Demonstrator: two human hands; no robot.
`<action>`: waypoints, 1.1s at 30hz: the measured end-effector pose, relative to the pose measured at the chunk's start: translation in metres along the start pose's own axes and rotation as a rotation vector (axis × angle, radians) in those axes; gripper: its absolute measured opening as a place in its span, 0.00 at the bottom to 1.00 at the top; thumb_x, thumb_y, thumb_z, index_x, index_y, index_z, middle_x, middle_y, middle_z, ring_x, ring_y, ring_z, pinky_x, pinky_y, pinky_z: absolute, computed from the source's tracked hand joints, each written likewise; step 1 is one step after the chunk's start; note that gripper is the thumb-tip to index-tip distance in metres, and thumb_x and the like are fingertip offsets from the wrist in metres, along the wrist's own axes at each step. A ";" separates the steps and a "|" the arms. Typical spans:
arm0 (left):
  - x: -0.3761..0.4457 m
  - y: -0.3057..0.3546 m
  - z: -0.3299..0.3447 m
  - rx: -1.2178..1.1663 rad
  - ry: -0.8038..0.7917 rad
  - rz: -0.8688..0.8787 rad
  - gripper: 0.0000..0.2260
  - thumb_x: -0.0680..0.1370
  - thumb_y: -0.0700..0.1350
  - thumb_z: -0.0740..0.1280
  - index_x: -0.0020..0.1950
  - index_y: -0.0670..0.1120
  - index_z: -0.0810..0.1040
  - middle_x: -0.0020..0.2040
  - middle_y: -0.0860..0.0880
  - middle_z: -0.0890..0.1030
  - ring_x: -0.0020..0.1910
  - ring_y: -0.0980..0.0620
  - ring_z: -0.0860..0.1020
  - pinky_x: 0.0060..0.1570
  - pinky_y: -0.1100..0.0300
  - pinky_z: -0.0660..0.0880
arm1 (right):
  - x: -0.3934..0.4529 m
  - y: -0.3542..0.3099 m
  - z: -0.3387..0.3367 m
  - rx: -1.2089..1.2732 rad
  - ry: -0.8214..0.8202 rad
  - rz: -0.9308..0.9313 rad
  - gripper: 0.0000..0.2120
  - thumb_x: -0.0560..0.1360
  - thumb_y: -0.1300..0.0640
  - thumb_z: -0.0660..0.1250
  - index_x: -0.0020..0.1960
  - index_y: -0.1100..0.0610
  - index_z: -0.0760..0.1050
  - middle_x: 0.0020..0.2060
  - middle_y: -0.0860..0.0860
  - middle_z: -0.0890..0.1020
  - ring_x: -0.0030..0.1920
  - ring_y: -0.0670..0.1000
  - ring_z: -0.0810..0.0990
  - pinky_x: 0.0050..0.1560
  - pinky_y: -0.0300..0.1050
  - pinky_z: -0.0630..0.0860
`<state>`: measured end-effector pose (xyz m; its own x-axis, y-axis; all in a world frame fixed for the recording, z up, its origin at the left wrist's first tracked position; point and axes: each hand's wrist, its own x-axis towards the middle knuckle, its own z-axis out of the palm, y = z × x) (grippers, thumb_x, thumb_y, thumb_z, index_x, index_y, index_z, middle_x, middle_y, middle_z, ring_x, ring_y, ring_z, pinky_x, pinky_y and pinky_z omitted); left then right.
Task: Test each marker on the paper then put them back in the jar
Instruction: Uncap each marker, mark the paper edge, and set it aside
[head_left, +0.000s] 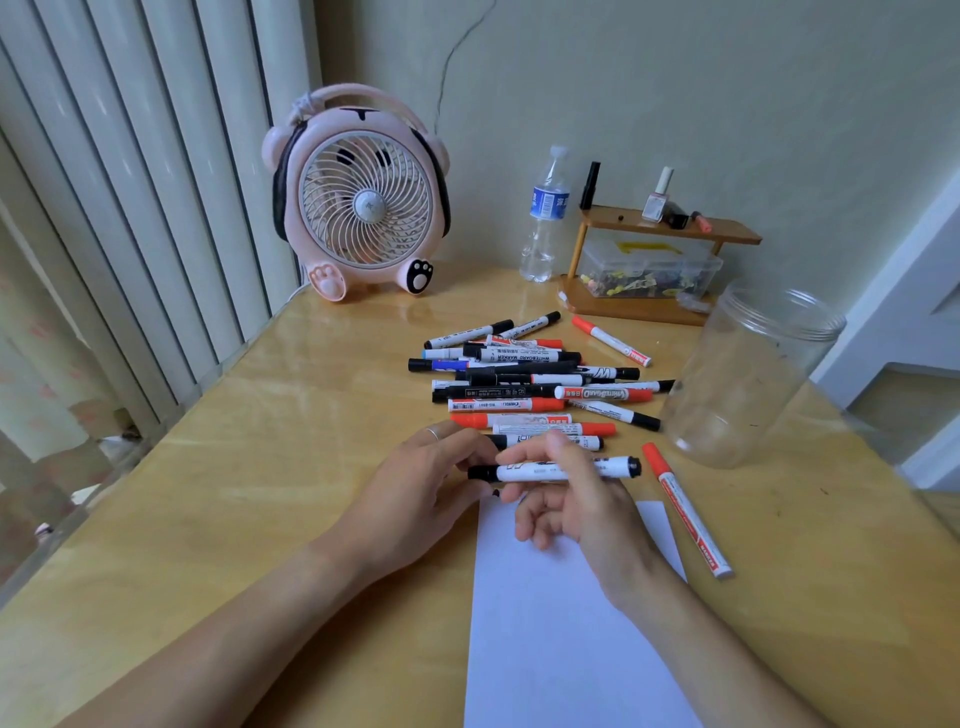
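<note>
Both hands hold one black-capped white marker level above the top edge of the white paper. My left hand pinches its black cap at the left end. My right hand grips the barrel, thumb on top. Behind them lies a pile of several black, red and blue markers. A clear plastic jar stands upright at the right with nothing visible inside. One red marker lies alone beside the paper's right edge.
A pink fan stands at the back of the wooden table. A water bottle and a small wooden shelf holding a plastic box and nail polish sit at the back right. Another red marker lies near the shelf.
</note>
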<state>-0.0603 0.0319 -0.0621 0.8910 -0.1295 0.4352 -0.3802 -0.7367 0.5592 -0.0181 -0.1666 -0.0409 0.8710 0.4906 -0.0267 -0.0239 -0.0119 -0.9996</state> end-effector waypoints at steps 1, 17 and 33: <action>0.000 -0.001 0.000 0.001 0.004 -0.001 0.08 0.79 0.41 0.71 0.53 0.53 0.77 0.49 0.58 0.77 0.51 0.55 0.75 0.47 0.64 0.71 | 0.001 -0.001 -0.001 0.010 0.023 0.028 0.24 0.80 0.40 0.57 0.51 0.56 0.84 0.37 0.56 0.81 0.32 0.54 0.77 0.30 0.42 0.70; -0.001 -0.002 -0.001 -0.229 -0.057 -0.134 0.14 0.87 0.53 0.54 0.47 0.50 0.72 0.35 0.57 0.70 0.36 0.55 0.68 0.38 0.61 0.66 | -0.001 -0.016 -0.042 -0.316 -0.025 -0.022 0.03 0.79 0.57 0.72 0.52 0.54 0.84 0.41 0.50 0.87 0.35 0.51 0.81 0.40 0.44 0.75; -0.002 -0.007 0.009 -0.033 -0.124 -0.079 0.09 0.85 0.55 0.51 0.46 0.59 0.65 0.35 0.58 0.72 0.36 0.57 0.72 0.36 0.66 0.64 | -0.002 0.005 -0.024 -0.698 0.073 -0.293 0.04 0.74 0.52 0.78 0.44 0.45 0.83 0.32 0.45 0.79 0.32 0.45 0.72 0.31 0.39 0.66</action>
<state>-0.0573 0.0319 -0.0732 0.9413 -0.1545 0.3001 -0.3142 -0.7258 0.6120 -0.0083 -0.1883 -0.0457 0.8248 0.4997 0.2645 0.5082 -0.4503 -0.7342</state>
